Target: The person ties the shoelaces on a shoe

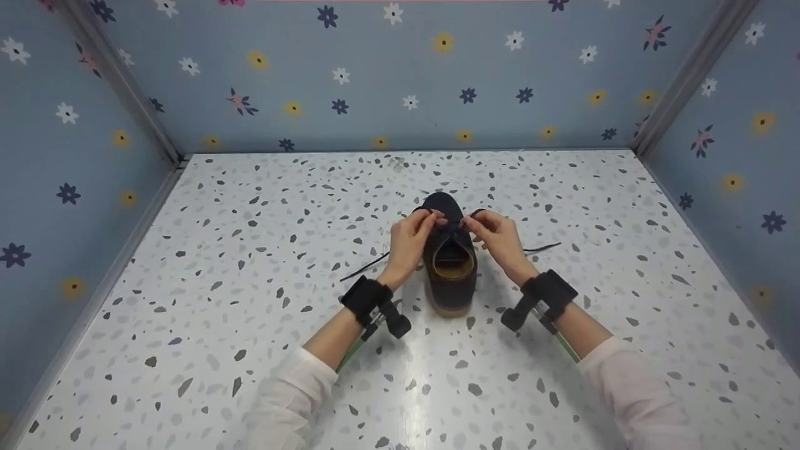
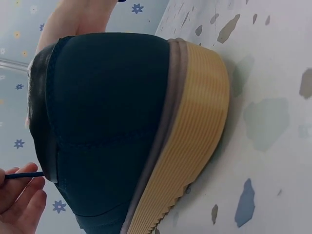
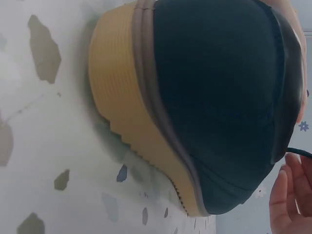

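Observation:
A dark blue shoe [image 1: 451, 294] with a tan ribbed sole stands upright on the speckled surface, toe pointing away from me. My left hand [image 1: 411, 237] is at the left of its laces and pinches a dark shoelace [image 2: 24, 175] between thumb and fingers. On the other side, my right hand [image 1: 498, 237] pinches lace too, and a strand of shoelace [image 3: 300, 152] runs from the shoe to its fingers in the right wrist view. Loose lace ends stick out beyond both hands. The knot area is partly hidden by the fingers.
The white speckled tabletop [image 1: 250, 312] stretches around the shoe. Blue flowered panels [image 1: 400, 75] close off the back and both sides. Each wrist carries a black strap [image 1: 367, 301] with a small camera, close to the shoe's heel.

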`<state>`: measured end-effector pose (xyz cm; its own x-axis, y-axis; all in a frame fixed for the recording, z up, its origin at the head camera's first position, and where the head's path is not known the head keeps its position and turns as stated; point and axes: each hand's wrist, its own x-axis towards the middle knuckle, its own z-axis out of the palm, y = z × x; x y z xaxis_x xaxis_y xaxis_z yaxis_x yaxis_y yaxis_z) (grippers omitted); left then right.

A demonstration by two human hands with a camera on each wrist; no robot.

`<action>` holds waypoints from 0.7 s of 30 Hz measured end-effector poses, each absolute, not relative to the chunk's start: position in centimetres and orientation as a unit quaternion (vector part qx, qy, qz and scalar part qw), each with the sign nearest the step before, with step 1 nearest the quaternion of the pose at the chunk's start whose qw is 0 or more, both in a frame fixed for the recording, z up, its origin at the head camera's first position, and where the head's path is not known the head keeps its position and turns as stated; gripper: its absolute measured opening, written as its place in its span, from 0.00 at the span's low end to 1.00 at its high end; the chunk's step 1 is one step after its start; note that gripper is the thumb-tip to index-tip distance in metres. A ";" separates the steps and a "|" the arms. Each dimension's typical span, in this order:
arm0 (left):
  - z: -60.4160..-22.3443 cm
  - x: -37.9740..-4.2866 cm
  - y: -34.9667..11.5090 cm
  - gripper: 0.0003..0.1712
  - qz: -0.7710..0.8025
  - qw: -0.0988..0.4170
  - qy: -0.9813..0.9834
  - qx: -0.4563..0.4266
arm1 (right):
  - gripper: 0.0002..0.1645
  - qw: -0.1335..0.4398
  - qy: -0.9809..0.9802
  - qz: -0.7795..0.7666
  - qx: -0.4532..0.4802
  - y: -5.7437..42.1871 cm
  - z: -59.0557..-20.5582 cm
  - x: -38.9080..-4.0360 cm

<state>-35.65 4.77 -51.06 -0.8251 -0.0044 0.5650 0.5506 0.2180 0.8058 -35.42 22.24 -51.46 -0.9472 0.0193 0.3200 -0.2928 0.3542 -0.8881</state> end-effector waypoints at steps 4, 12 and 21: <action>-52.0 -36.2 4.7 0.08 -0.604 0.232 -0.742 -0.176 | 0.12 0.142 -0.789 0.591 0.091 22.0 -51.7 -35.5; -52.2 -36.4 4.3 0.08 -0.637 0.219 -0.718 -0.179 | 0.10 0.118 -0.710 0.679 0.147 21.5 -51.6 -35.3; -50.9 -35.5 3.9 0.09 -0.650 0.220 -0.704 -0.184 | 0.10 0.090 -0.684 0.704 0.167 20.9 -51.1 -34.7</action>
<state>-35.50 3.93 -50.86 -0.8360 -0.0264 0.5481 0.5442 0.0878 0.8343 -34.73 20.92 -51.14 -0.9282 -0.1007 0.3582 -0.3551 -0.0478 -0.9336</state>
